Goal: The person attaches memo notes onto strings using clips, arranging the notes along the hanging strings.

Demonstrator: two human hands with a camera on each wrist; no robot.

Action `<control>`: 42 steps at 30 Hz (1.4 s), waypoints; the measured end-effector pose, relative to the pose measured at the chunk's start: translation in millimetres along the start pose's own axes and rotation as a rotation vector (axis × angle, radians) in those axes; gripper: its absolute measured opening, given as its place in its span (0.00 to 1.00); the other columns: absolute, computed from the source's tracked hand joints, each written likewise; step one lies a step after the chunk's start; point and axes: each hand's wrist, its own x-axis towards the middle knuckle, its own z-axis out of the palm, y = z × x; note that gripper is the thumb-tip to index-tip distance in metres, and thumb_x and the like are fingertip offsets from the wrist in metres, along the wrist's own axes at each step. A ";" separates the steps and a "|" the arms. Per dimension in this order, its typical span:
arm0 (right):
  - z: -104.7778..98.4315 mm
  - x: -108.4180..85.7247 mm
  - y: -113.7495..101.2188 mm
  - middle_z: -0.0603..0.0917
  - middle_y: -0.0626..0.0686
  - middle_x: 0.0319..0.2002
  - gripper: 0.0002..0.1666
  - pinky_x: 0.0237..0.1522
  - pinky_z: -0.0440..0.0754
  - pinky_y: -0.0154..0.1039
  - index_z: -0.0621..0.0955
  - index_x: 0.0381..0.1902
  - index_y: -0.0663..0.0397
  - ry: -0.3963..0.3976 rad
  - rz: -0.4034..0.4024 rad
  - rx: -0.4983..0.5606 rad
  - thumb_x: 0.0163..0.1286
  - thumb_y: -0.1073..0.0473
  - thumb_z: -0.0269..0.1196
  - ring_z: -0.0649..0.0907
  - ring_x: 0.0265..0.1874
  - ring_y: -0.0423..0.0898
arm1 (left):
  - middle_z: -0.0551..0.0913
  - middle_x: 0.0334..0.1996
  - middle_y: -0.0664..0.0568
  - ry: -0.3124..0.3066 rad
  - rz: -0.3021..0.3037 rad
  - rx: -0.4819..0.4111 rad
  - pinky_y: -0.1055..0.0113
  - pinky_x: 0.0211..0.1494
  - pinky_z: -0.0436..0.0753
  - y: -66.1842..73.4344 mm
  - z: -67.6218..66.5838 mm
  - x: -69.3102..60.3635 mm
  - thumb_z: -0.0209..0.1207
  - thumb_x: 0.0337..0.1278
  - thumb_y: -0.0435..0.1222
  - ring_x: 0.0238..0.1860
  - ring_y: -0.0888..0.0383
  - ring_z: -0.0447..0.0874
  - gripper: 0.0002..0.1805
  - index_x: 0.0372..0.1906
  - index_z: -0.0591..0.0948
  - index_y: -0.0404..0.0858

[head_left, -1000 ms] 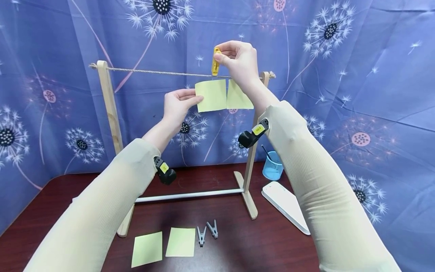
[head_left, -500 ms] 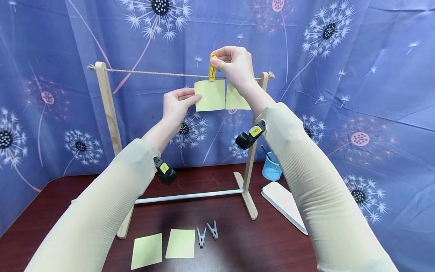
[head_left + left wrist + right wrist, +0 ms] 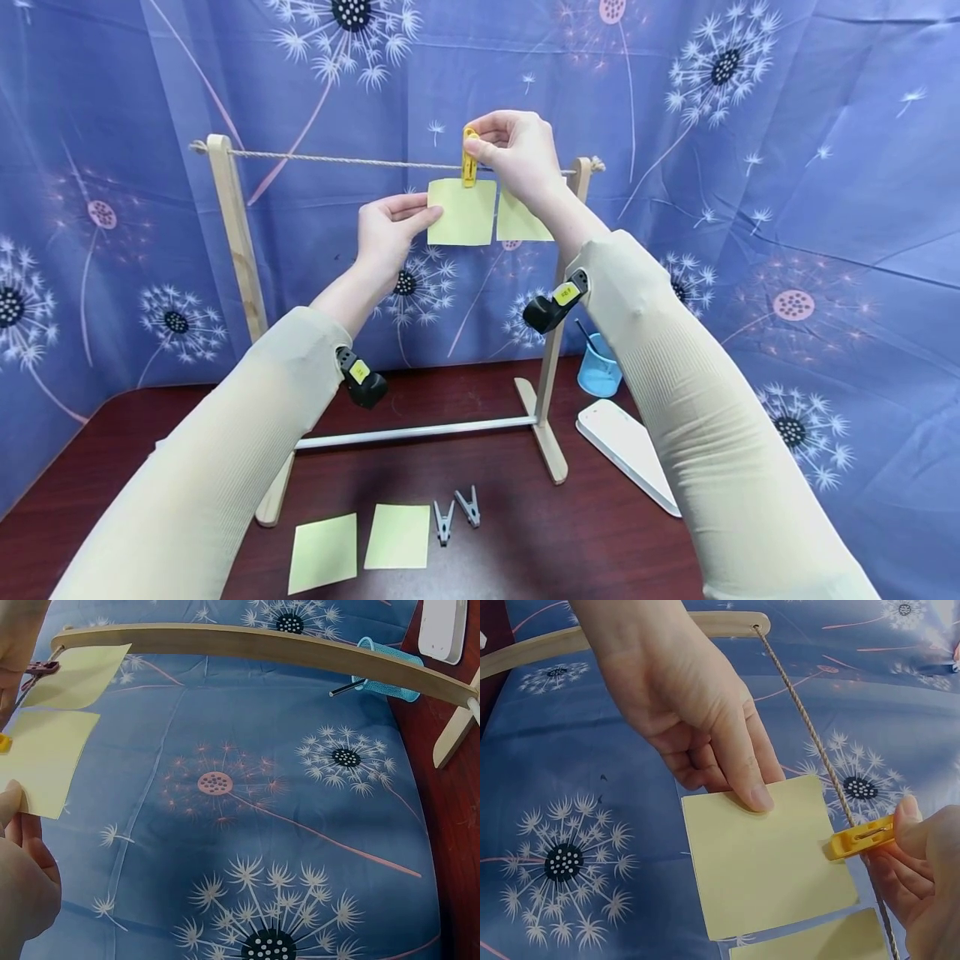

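A blue curtain (image 3: pixel 405 100) hangs behind the bench (image 3: pixel 600 533). The note (image 3: pixel 460 218) is just below the rope (image 3: pixel 337 160), its top edge under the yellow peg (image 3: pixel 469 171). The left hand (image 3: pixel 386 233) pinches its side edge, thumb in front, probably to keep it level. The right hand (image 3: pixel 521 154) pinches the peg's upper end, presumably for leverage, while the lower end crosses rope and paper. A second note (image 3: pixel 521 222) hangs just beside, nearer the right post (image 3: pixel 552 358). Below, loose notes (image 3: pixel 398 537) and grey pegs (image 3: pixel 443 525) lie near each other, seemingly for easy reach.
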 end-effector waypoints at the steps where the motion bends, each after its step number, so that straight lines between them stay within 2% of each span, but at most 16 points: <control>1: 0.3 -0.1 0.4 0.88 0.49 0.39 0.14 0.49 0.79 0.30 0.85 0.49 0.55 -0.003 -0.004 -0.007 0.68 0.56 0.65 0.84 0.40 0.38 | 0.88 0.32 0.57 0.000 0.000 -0.002 0.66 0.63 0.71 0.0 0.2 -0.2 0.69 0.54 0.34 0.49 0.59 0.84 0.18 0.50 0.85 0.32; 8: 1.7 -1.1 1.1 0.88 0.52 0.42 0.13 0.48 0.78 0.29 0.85 0.49 0.55 -0.028 -0.014 -0.033 0.68 0.58 0.65 0.85 0.40 0.38 | 0.89 0.34 0.53 -0.002 0.020 -0.004 0.66 0.62 0.72 0.4 3.2 -1.8 0.69 0.53 0.33 0.46 0.59 0.85 0.18 0.50 0.85 0.32; 21: 0.8 -3.6 1.7 0.87 0.55 0.47 0.17 0.49 0.78 0.28 0.83 0.53 0.56 -0.095 -0.028 -0.093 0.68 0.58 0.64 0.85 0.43 0.40 | 0.89 0.39 0.49 -0.006 0.014 -0.004 0.66 0.61 0.74 0.3 5.0 -2.8 0.69 0.54 0.33 0.46 0.60 0.86 0.18 0.50 0.85 0.32; 31: 1.1 -4.9 1.6 0.86 0.55 0.49 0.20 0.51 0.78 0.28 0.82 0.56 0.56 -0.117 -0.028 -0.077 0.68 0.57 0.64 0.85 0.46 0.41 | 0.88 0.33 0.56 -0.013 0.005 0.005 0.68 0.58 0.74 0.2 4.0 -4.6 0.69 0.54 0.33 0.44 0.62 0.85 0.18 0.50 0.85 0.32; 42: -0.2 -7.1 0.3 0.85 0.52 0.53 0.23 0.53 0.77 0.29 0.81 0.59 0.52 -0.130 0.005 -0.096 0.69 0.53 0.64 0.84 0.51 0.41 | 0.88 0.33 0.55 -0.016 0.009 0.000 0.69 0.56 0.75 0.8 4.3 -6.9 0.70 0.53 0.33 0.41 0.64 0.85 0.18 0.50 0.85 0.31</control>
